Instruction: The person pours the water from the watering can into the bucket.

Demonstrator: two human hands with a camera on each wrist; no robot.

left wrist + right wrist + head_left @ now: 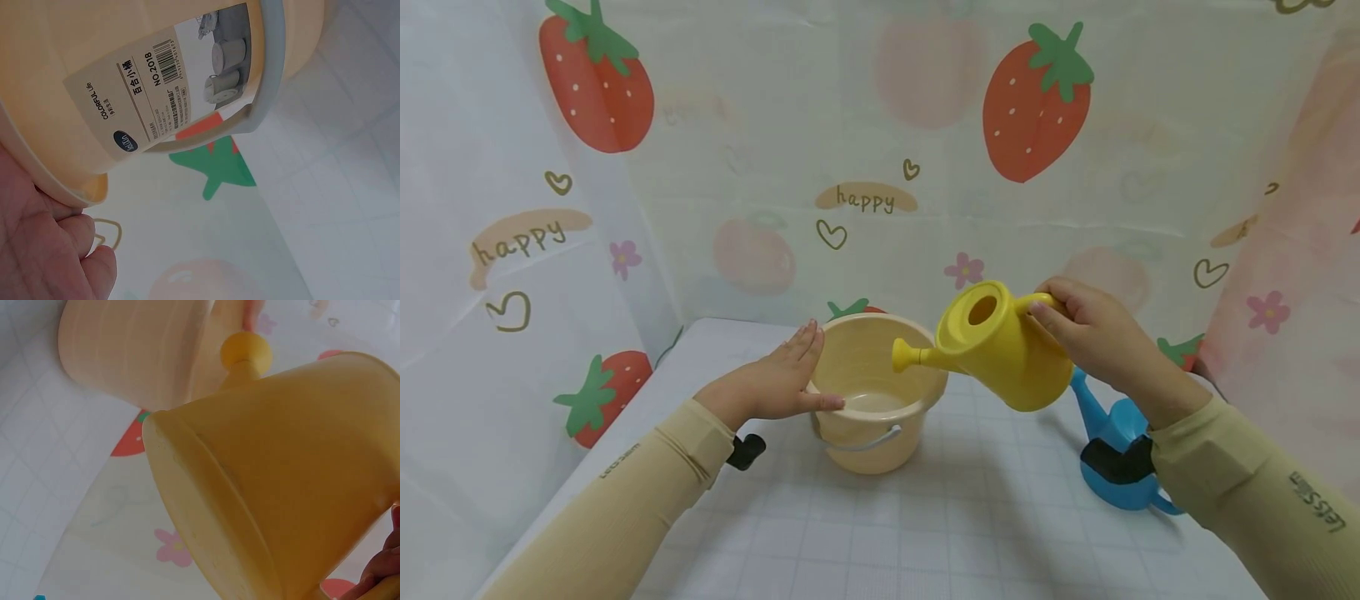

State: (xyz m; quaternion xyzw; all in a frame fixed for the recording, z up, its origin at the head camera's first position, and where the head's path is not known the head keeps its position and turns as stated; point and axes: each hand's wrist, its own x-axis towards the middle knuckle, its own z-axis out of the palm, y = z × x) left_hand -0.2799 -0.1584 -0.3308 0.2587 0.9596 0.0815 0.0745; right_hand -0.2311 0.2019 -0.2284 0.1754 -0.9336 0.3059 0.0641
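Observation:
A cream-coloured bucket [868, 458] stands upright on the table, its pale handle [868, 440] hanging down at the front. My left hand [771, 379] rests at the left of its rim, fingers straight and thumb over the edge. In the left wrist view a printed label [147, 87] shows on the bucket's side. With my right hand [1093, 329] I grip the handle of a yellow watering can [1022, 358]. The can is held up off the table, tipped left, its spout's round head [902, 356] over the bucket's opening. No water shows coming from it.
A blue watering can [1120, 492] stands at the right, partly hidden by my right wrist and the black wrist gear [1116, 462]. Strawberry-printed sheets [865, 100] hang behind and at both sides of the white gridded table [850, 533].

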